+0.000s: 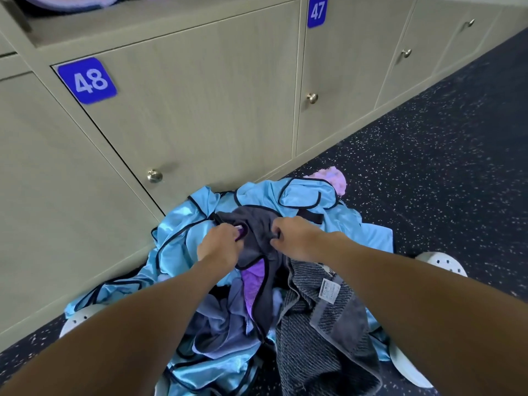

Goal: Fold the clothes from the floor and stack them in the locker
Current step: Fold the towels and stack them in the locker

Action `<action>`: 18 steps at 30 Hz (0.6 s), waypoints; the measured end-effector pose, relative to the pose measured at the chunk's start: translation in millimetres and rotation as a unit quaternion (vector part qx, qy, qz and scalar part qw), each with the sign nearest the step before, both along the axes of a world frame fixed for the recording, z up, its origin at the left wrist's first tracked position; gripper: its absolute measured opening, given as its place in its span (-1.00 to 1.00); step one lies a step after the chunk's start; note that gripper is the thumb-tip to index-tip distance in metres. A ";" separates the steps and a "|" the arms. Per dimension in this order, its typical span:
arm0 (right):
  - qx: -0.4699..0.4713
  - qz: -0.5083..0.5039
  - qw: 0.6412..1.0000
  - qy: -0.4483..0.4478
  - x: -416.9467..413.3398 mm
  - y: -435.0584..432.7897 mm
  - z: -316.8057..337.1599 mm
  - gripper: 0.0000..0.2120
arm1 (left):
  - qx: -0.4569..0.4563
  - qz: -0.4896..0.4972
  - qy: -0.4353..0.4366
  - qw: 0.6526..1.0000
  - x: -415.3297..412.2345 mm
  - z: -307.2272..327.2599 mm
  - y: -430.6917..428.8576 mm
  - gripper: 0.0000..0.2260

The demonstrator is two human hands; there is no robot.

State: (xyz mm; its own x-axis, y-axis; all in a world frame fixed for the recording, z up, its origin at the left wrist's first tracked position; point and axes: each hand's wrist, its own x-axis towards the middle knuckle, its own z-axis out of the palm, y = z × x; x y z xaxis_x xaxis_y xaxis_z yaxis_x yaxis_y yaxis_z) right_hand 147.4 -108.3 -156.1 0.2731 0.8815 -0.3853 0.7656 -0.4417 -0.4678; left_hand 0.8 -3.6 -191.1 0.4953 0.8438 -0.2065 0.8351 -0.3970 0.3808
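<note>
The dark grey garment (257, 232) lies on top of the heap of clothes (228, 324), on the floor just below the locker door numbered 48 (185, 110). Both hands are on it. The left hand (218, 244) is curled round its edge on the side nearer that door, with a sliver of purple showing at the fingers, and the right hand (297, 238) pinches a fold on the side away from the door. This looks like the picking-out step, with one piece being singled out and nothing yet folded. The next move probably calls for lifting it free of the tangle and finding its corners or seams before any fold. The grey cloth looks matte and soft, and it sags into creases. Under it spreads a light blue satin garment (183, 244), glossy, slippery-looking and edged with dark piping (it may slide as the grey piece comes up). Further from the door lies a ribbed dark towel (328, 324), thick and coarse, with a white label. A purple fabric (253, 284) peeks out between them. The floor (428, 167) is dark, speckled rubber.
</note>
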 end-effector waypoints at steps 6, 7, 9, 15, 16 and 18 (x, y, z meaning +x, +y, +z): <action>0.015 -0.035 0.999 0.010 6.3 5.7 33.9 -0.77 | -0.029 -0.030 -0.191 0.981 10.0 52.8 14.4 -0.66; 0.024 -0.046 0.999 0.013 4.9 5.4 42.8 -0.72 | -0.022 -0.044 -0.218 0.975 11.6 71.6 17.3 -0.71; 0.049 -0.078 0.995 0.032 2.1 2.1 58.8 -0.60 | -0.013 -0.072 -0.268 0.960 11.1 114.0 20.0 -0.83; 0.203 -0.159 0.949 0.180 -11.1 -24.8 138.2 -0.34 | -0.069 -0.183 -0.362 0.912 -14.5 249.4 -5.7 -0.87; 0.224 -0.162 0.934 0.226 -15.1 -28.7 151.4 -0.38 | -0.083 -0.193 -0.379 0.901 -19.0 267.3 -11.7 -0.87; 0.250 -0.148 0.914 0.283 -27.3 -34.0 178.1 -0.30 | -0.098 -0.210 -0.404 0.885 -32.7 305.0 -25.2 -0.87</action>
